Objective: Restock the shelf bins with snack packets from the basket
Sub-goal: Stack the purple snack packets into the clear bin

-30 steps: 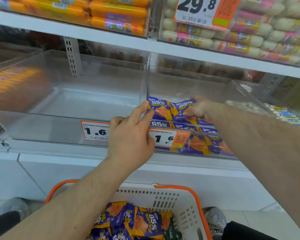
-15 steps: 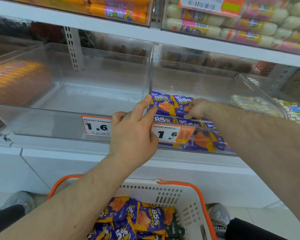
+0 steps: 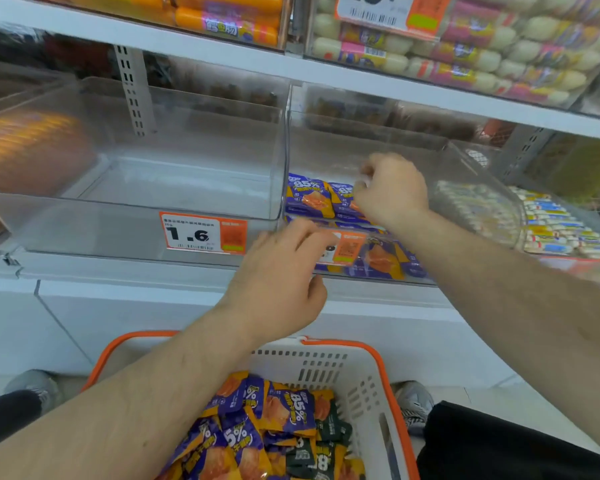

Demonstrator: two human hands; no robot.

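Clear acrylic shelf bins stand side by side on a white shelf. The left bin (image 3: 187, 174) holds no packets and carries a price label (image 3: 203, 233) reading 1.6 on its front wall. The right bin (image 3: 388, 140) holds purple-and-orange snack packets (image 3: 309, 197) printed "85%", stacked along its front left corner. Above, an upper shelf (image 3: 326, 72) bears orange sausage sticks (image 3: 229, 26) and pale pink-banded sticks (image 3: 465, 57). Below, a white basket with orange rim (image 3: 374, 351) contains more of the same packets (image 3: 288, 410), with a few dark green ones among them.

Compared with half a second ago, the left hand (image 3: 284, 275) has dropped from the divider between the bins to the front wall of the right bin, where it now covers part of that bin's price label. The right hand (image 3: 392, 190) has lifted, so its knuckles stand higher over the stacked packets.

The left hand lies back-up with fingers extended and relaxed, holding nothing. The right hand reaches into the right bin, fingers curled downward at the packets; whether they pinch one cannot be told.
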